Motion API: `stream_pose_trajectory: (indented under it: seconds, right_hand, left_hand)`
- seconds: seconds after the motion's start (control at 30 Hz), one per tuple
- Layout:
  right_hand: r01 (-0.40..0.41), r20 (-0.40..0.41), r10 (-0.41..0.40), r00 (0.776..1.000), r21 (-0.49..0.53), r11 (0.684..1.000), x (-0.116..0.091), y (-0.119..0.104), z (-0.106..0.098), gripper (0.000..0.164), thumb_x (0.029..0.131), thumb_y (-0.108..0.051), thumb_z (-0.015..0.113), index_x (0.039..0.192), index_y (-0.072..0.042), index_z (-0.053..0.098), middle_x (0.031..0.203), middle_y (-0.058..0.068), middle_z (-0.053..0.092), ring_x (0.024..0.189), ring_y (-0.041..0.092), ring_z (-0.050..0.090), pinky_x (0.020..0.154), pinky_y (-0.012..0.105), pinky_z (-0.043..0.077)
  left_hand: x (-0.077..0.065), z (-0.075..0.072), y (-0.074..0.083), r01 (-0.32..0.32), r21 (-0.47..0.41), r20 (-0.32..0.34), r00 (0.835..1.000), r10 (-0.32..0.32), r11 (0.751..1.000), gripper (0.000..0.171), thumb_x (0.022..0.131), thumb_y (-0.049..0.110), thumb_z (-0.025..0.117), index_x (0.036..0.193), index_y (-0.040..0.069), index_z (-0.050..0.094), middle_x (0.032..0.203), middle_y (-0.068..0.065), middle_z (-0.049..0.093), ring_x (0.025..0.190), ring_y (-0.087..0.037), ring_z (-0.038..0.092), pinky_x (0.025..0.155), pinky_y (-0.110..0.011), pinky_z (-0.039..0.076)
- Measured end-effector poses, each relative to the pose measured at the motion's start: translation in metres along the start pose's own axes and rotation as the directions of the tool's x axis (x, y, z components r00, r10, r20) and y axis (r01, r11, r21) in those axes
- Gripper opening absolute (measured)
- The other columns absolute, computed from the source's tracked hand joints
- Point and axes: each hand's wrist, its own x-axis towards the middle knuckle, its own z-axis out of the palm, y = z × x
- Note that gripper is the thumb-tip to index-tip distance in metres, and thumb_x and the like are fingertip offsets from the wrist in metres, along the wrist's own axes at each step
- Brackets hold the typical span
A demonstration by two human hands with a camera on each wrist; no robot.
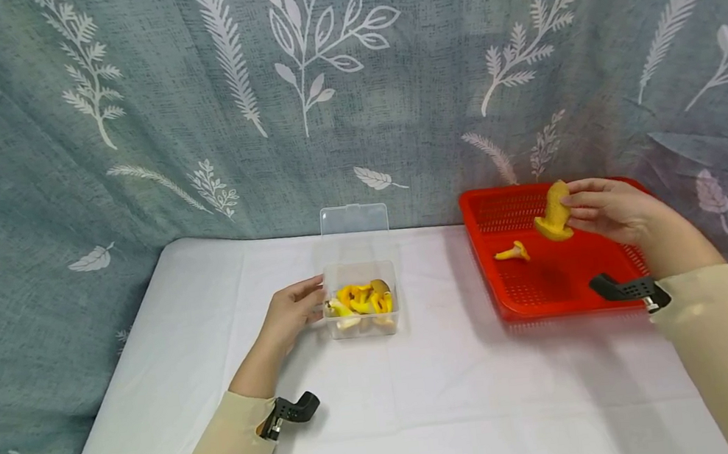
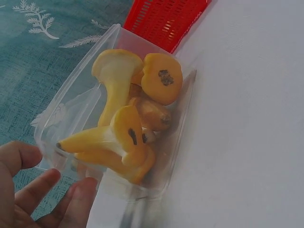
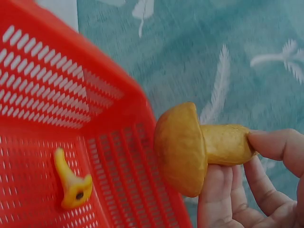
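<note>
My right hand (image 1: pixel 612 210) pinches a large yellow-brown mushroom (image 1: pixel 555 211) by its stem, cap downward, above the red basket (image 1: pixel 485 273). In the right wrist view the thumb and fingers hold the stem end of this mushroom (image 3: pixel 183 149). A smaller yellow mushroom (image 1: pixel 514 251) lies inside the basket. My left hand (image 1: pixel 293 310) is at the left side of a clear plastic box (image 1: pixel 364 329), its fingers touching or very close to the wall. Several yellow mushrooms (image 2: pixel 116 80) and one brownish cap (image 1: pixel 380 286) lie in the box.
The box's clear lid (image 1: pixel 353 219) stands open at the back. A white cloth (image 1: pixel 423 406) covers the table. Behind it hangs a teal curtain (image 1: pixel 192 112) with white leaf patterns. Black wrist mounts (image 1: pixel 620 287) sit on both sleeves.
</note>
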Motion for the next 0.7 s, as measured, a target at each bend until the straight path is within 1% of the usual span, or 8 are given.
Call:
stream_pose_trajectory:
  seconds: [0.23, 0.33, 0.47, 0.6, 0.67, 0.7]
  right_hand:
    - [-0.049, 0.001, 0.049, 0.999, 0.004, 0.999, 0.006, 0.006, -0.025, 0.014, 0.091, -0.008, 0.057, 0.101, -0.017, 0.059, 0.093, 0.0, 0.066, 0.085, 0.017, 0.065, 0.079, 0.03, 0.055]
    - [-0.074, -0.004, 0.074, 0.997, 0.017, 0.997, 0.01, 0.007, -0.034, 0.015, 0.091, -0.008, 0.056, 0.101, -0.018, 0.059, 0.093, 0.0, 0.066, 0.085, 0.017, 0.065, 0.08, 0.031, 0.055]
    - [-0.106, -0.002, 0.106, 0.994, 0.052, 0.993, 0.016, 0.01, -0.046, 0.014, 0.091, -0.006, 0.056, 0.097, -0.018, 0.06, 0.091, 0.0, 0.065, 0.084, 0.017, 0.064, 0.08, 0.031, 0.055]
    - [-0.16, 0.014, 0.159, 0.987, 0.092, 0.983, 0.025, 0.019, -0.057, 0.014, 0.092, -0.006, 0.053, 0.091, -0.015, 0.064, 0.088, 0.001, 0.065, 0.082, 0.017, 0.064, 0.08, 0.031, 0.055]
    - [-0.201, 0.022, 0.199, 0.98, 0.096, 0.975, 0.031, 0.025, -0.061, 0.017, 0.093, -0.006, 0.051, 0.089, -0.014, 0.065, 0.088, 0.002, 0.066, 0.082, 0.017, 0.064, 0.081, 0.031, 0.054]
    - [-0.221, 0.022, 0.22, 0.975, 0.078, 0.972, 0.033, 0.028, -0.063, 0.018, 0.094, -0.008, 0.05, 0.088, -0.015, 0.066, 0.088, 0.001, 0.066, 0.083, 0.017, 0.063, 0.083, 0.03, 0.053]
  left_hand:
    - [0.0, 0.0, 0.0, -0.002, -0.013, 0.003, 1.0, 0.002, 1.0, 0.042, 0.087, 0.017, 0.062, 0.128, 0.012, 0.056, 0.125, -0.01, 0.055, 0.103, -0.022, 0.057, 0.077, -0.031, 0.055]
    - [0.0, 0.0, 0.0, -0.004, -0.016, 0.005, 1.0, 0.004, 1.0, 0.041, 0.087, 0.016, 0.063, 0.128, 0.011, 0.056, 0.124, -0.011, 0.055, 0.1, -0.022, 0.059, 0.077, -0.031, 0.056]
    - [0.0, -0.001, 0.0, -0.001, -0.021, 0.011, 1.0, 0.001, 1.0, 0.042, 0.087, 0.017, 0.064, 0.127, 0.011, 0.056, 0.125, -0.011, 0.055, 0.101, -0.022, 0.059, 0.078, -0.03, 0.055]
    - [-0.001, -0.002, 0.001, 0.003, -0.025, 0.013, 1.0, -0.003, 1.0, 0.042, 0.086, 0.018, 0.064, 0.127, 0.011, 0.056, 0.124, -0.009, 0.055, 0.103, -0.022, 0.058, 0.078, -0.03, 0.055]
    - [-0.001, -0.001, 0.0, 0.003, -0.027, 0.012, 1.0, -0.003, 1.0, 0.042, 0.086, 0.018, 0.064, 0.127, 0.011, 0.056, 0.123, -0.008, 0.055, 0.103, -0.022, 0.058, 0.078, -0.03, 0.055]
    - [-0.001, -0.001, 0.0, 0.0, -0.025, 0.012, 1.0, 0.0, 1.0, 0.043, 0.086, 0.017, 0.064, 0.128, 0.011, 0.056, 0.124, -0.009, 0.055, 0.104, -0.022, 0.057, 0.078, -0.03, 0.055]
